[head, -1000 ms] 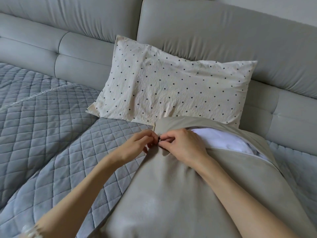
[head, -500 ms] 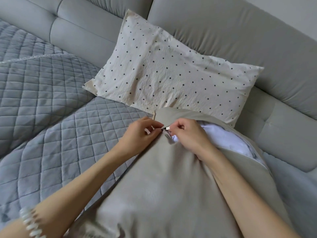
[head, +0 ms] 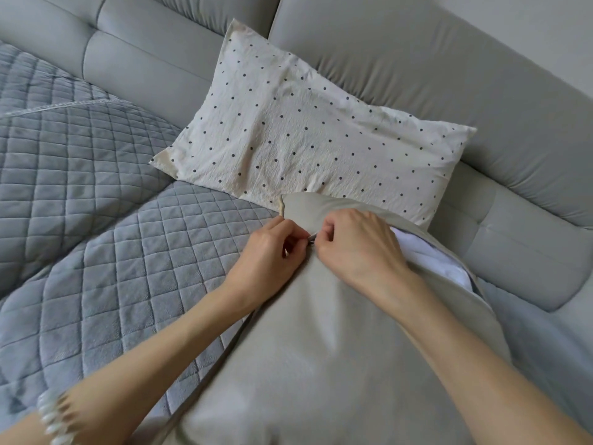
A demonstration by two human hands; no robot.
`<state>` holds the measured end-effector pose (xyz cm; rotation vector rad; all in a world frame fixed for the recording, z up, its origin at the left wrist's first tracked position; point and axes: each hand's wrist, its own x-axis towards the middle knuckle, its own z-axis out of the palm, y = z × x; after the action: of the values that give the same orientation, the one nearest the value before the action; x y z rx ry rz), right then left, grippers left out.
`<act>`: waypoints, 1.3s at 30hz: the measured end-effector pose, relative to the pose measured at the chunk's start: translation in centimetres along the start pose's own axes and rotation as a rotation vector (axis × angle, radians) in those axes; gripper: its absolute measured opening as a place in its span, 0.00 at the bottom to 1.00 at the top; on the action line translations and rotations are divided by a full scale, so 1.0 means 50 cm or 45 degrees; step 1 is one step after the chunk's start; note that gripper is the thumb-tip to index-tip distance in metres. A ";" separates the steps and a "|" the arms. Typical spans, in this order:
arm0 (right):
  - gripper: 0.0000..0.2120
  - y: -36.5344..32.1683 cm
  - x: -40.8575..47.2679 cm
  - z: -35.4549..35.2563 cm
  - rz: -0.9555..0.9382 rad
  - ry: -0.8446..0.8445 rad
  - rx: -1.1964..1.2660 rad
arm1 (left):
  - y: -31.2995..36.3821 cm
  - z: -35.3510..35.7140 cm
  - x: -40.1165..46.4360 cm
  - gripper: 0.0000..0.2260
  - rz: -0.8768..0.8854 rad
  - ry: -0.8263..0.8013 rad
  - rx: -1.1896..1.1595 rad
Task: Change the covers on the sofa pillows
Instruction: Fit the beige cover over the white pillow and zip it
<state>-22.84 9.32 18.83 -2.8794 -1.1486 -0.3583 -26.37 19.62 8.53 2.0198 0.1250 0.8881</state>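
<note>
Beige cover (head: 321,364) lies on the sofa seat (head: 96,220), near edge of the dotted pillow (head: 305,133) just beyond it. Zipper pull (head: 312,236) sits at the cover's top left corner, between both hands. Left hand (head: 272,252) pinches the fabric beside it; right hand (head: 356,245) has curled fingers (head: 324,229) on or at the pull, exact grip hidden. Open seam runs rightward from the pull, white insert (head: 426,255) showing. Right hand is on that side; closing likely means drawing the pull right.

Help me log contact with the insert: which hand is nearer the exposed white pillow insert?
Right. The right hand lies against the white pillow insert; the left hand is farther off, across the zipper pull.
</note>
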 end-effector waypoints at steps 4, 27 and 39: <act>0.09 0.011 0.018 0.006 0.148 -0.153 0.198 | -0.003 -0.002 -0.004 0.04 -0.042 0.013 -0.015; 0.16 -0.005 0.063 0.048 0.250 -0.336 0.378 | -0.021 0.004 -0.016 0.07 -0.165 0.145 -0.196; 0.18 0.042 0.026 -0.029 0.212 -0.252 0.010 | 0.000 -0.005 -0.011 0.03 -0.158 0.012 0.084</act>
<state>-20.76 8.52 20.65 -3.0306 -0.9176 -0.0645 -26.93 19.57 8.32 2.0452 0.2847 0.8246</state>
